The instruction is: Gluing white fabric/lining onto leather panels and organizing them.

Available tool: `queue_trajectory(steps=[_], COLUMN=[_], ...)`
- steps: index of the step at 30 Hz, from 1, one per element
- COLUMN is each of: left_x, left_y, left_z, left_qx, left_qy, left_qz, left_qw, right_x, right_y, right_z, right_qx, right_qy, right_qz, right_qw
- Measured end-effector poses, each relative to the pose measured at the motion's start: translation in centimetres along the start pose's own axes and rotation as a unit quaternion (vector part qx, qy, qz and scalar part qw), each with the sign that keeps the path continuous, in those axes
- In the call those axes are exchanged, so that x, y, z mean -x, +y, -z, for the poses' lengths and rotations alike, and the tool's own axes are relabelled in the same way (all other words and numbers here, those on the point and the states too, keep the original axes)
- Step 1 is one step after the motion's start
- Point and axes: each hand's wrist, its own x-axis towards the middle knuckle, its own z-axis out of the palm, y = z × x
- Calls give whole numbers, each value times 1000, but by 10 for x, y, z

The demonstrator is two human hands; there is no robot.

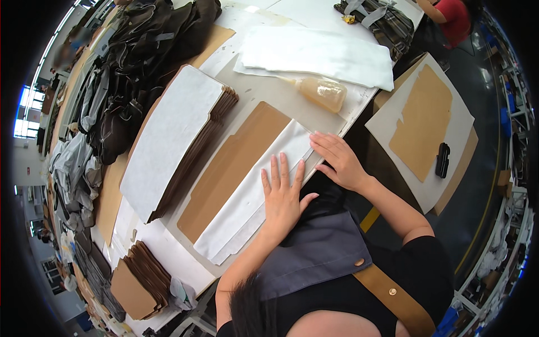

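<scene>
A brown board (238, 165) with notched edges lies flat on the worktable in front of me. White fabric (236, 222) covers its near long side and reaches toward the table edge. My left hand (283, 196) rests flat on the middle of this fabric, fingers spread. At the fabric's right end, by the table edge, my right hand (341, 160) lies with fingers stretched out and fingertips touching it. Neither hand grips anything. Beyond the board lies a squeeze bottle (321, 93) of amber liquid, on its side, beside a stack of white fabric (314, 55).
Left of the board stands a stack of white-topped brown boards (168, 143); smaller brown pieces (140, 281) sit at lower left. Dark bags (151, 50) are heaped far left. A carton (387, 123) at right bears a black object (443, 160). A person in red (452, 22) works far right.
</scene>
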Motion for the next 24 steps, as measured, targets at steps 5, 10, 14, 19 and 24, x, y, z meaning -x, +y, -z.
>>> queue_trajectory(steps=[5,10,14,19,24], left_x=[3,10,11,11,11], left_y=[-6,-11,-7,-7,-6], left_z=[4,0,0,0,-1], left_qx=[76,41,8,-1,-5], left_qy=[22,33,34,34,33], left_qz=[45,84,103,108,115], left_qw=[996,995,994,994,993], right_x=[-13,-29,-30,-29,-32], right_y=[-1,-3,-4,-3,-1], right_z=[0,-5,-5,-9,-9], right_qx=[-6,56,63,78,72], right_qy=[-2,-81,-90,-71,-67], right_qz=[-22,-18,-13,-33,-37], right_qw=[1000,995,994,994,994])
